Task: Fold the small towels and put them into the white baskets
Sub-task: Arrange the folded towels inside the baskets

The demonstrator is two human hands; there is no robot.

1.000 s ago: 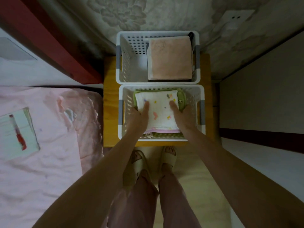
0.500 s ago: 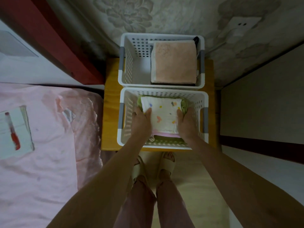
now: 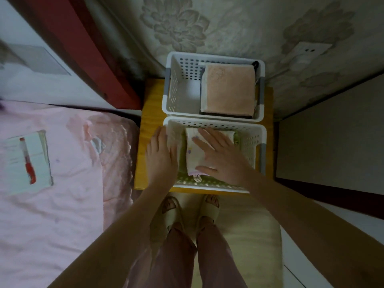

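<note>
Two white baskets stand on a small wooden table (image 3: 148, 121). The near basket (image 3: 252, 142) holds a folded white towel with small coloured prints (image 3: 192, 156) on top of a green towel (image 3: 181, 161). My right hand (image 3: 220, 156) lies flat on the white towel with fingers spread. My left hand (image 3: 161, 156) rests with straight fingers over the near basket's left wall. The far basket (image 3: 178, 88) holds a folded peach towel (image 3: 229, 90) on a darker one.
A bed with a pink sheet (image 3: 62, 183) fills the left side, with a white card or booklet bearing a red mark (image 3: 27, 163) on it. A floral wall (image 3: 207, 28) with a socket (image 3: 307, 51) is behind the baskets. My slippered feet (image 3: 191, 210) stand below the table.
Both hands let go of the white towel's sides. My right hand moved onto its top and lies flat; my left hand moved out to the basket's left wall.
</note>
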